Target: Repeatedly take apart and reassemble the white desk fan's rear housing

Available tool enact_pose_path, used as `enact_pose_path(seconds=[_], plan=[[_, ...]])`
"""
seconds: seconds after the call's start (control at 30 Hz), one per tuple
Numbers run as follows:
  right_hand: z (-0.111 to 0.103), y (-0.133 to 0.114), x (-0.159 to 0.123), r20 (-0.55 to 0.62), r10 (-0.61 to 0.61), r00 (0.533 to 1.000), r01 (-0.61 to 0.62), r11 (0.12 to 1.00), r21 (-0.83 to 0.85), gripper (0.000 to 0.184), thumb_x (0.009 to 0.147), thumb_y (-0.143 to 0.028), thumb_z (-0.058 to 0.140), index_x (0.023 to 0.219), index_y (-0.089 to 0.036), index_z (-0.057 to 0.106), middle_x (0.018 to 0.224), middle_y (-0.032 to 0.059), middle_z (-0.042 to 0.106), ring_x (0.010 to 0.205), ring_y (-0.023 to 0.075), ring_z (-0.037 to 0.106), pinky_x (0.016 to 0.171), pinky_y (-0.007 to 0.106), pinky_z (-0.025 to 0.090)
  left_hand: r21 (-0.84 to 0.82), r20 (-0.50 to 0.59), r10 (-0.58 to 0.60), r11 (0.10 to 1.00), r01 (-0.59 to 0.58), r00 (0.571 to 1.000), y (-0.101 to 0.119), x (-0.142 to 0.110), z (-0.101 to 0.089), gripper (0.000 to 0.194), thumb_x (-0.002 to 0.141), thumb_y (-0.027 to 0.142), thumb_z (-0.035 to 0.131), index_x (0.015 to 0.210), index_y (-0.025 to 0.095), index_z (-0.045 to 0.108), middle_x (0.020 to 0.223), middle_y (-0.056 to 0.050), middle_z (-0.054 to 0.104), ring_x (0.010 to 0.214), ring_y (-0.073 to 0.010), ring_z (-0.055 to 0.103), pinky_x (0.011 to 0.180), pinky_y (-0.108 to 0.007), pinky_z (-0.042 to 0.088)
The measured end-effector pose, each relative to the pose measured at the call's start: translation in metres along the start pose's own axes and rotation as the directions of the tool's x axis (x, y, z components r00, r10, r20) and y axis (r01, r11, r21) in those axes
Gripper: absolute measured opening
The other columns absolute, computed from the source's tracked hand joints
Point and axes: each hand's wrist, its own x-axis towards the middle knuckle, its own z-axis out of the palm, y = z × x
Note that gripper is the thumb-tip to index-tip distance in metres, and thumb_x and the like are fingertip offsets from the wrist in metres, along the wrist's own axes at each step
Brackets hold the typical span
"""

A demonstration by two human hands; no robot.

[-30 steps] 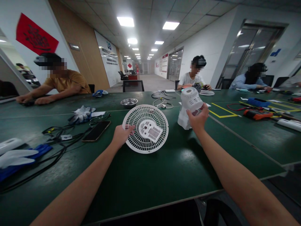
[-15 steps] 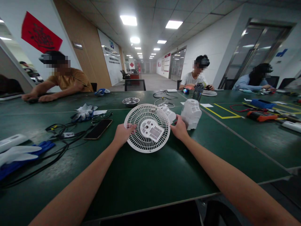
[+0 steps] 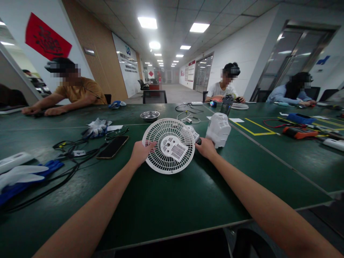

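Note:
A round white fan grille [image 3: 168,145] with a barcode label at its centre stands tilted on the green table [image 3: 172,200]. My left hand [image 3: 140,153] grips its left rim, fingers closed over the edge. My right hand [image 3: 206,147] is at the grille's right side, closed on a small white fan part [image 3: 194,133] behind the grille; a dark bit shows by the thumb. A white fan housing [image 3: 218,129] stands on the table just behind my right hand, untouched.
A black phone [image 3: 113,147], tangled cables [image 3: 67,152], gloves [image 3: 95,128] and a steel bowl [image 3: 149,115] lie to the left and behind. Orange and blue tools [image 3: 298,132] sit at the right by yellow tape. Three other people sit at the far side.
My right hand set the white housing down on the table, then moved left to the grille's right side and closed on the small white part. My left hand stayed on the rim.

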Motion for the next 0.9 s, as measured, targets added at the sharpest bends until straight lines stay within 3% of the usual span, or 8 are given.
enact_pose_path(seconds=[0.13,0.23,0.4,0.5,0.6,0.67,0.8,0.9], plan=[[-0.004,-0.003,-0.001,-0.082,0.049,0.995,-0.041,0.994,0.097,0.033,0.081,-0.039,0.067,0.106,-0.017,0.065,0.091,0.0113,0.071,0.085,0.0259,0.066,0.079,0.037,0.049,-0.006,-0.008,-0.010,1.000,0.010,1.000,0.001,0.000,0.000,0.018,0.078,0.026,0.078,0.089,0.012,0.075,0.081,-0.010,0.077,0.071,-0.0254,0.074,0.070,-0.040,0.061],[-0.009,-0.010,-0.003,-0.109,0.103,0.989,-0.062,0.943,0.326,0.025,0.077,-0.033,0.068,0.098,-0.019,0.063,0.079,0.0030,0.067,0.073,0.0197,0.062,0.072,0.032,0.048,0.009,-0.002,-0.016,1.000,0.016,1.000,0.001,0.000,0.000,0.019,0.079,0.027,0.077,0.090,0.012,0.075,0.082,-0.010,0.077,0.071,-0.0251,0.074,0.070,-0.040,0.061],[-0.010,-0.031,-0.015,0.227,-0.029,0.973,-0.139,0.714,0.686,0.030,0.087,-0.047,0.057,0.074,-0.019,0.060,0.063,-0.0001,0.061,0.055,0.0144,0.055,0.053,0.027,0.045,-0.039,-0.009,0.010,0.999,-0.010,1.000,0.000,0.002,0.002,0.016,0.080,0.024,0.077,0.088,0.011,0.074,0.084,-0.011,0.077,0.071,-0.0230,0.074,0.072,-0.038,0.062],[-0.009,-0.045,-0.026,0.453,-0.141,0.880,-0.319,0.532,0.785,0.035,0.091,-0.053,0.053,0.085,-0.020,0.063,0.067,0.0008,0.065,0.053,0.0137,0.057,0.044,0.023,0.043,-0.042,-0.007,-0.007,0.999,0.007,1.000,0.000,0.002,0.002,0.017,0.079,0.024,0.078,0.090,0.011,0.074,0.085,-0.011,0.077,0.071,-0.0228,0.074,0.073,-0.039,0.062],[-0.014,-0.057,-0.035,0.672,-0.250,0.697,-0.587,0.339,0.735,0.043,0.095,-0.058,0.046,0.096,-0.020,0.064,0.075,0.0043,0.070,0.058,0.0151,0.063,0.042,0.021,0.044,-0.011,-0.002,0.011,1.000,-0.011,1.000,-0.002,0.002,0.001,0.020,0.079,0.028,0.077,0.091,0.012,0.075,0.084,-0.010,0.078,0.072,-0.0241,0.074,0.071,-0.039,0.061],[-0.018,-0.063,-0.041,0.730,-0.283,0.622,-0.686,0.254,0.682,0.045,0.098,-0.057,0.039,0.098,-0.019,0.065,0.081,0.0064,0.072,0.067,0.0161,0.068,0.050,0.023,0.052,0.022,-0.010,0.042,0.999,-0.041,0.999,-0.003,0.001,0.000,0.023,0.079,0.031,0.077,0.091,0.012,0.075,0.084,-0.010,0.077,0.072,-0.0249,0.074,0.070,-0.039,0.061],[-0.024,-0.073,-0.047,0.724,-0.263,0.637,-0.725,0.115,0.679,0.040,0.100,-0.050,0.038,0.103,-0.020,0.065,0.090,0.0051,0.074,0.081,0.0172,0.071,0.074,0.032,0.059,0.073,-0.062,0.099,0.993,-0.095,0.993,-0.004,0.000,0.000,0.025,0.078,0.034,0.076,0.090,0.012,0.074,0.083,-0.010,0.077,0.072,-0.0251,0.074,0.068,-0.038,0.060],[-0.021,-0.080,-0.051,0.674,-0.228,0.702,-0.683,0.050,0.728,0.035,0.098,-0.048,0.043,0.104,-0.022,0.065,0.091,0.0036,0.074,0.083,0.0178,0.070,0.080,0.035,0.057,0.111,-0.096,0.149,0.984,-0.138,0.984,-0.001,-0.001,0.000,0.024,0.079,0.036,0.075,0.087,0.014,0.075,0.079,-0.008,0.076,0.072,-0.0245,0.072,0.070,-0.036,0.058]])
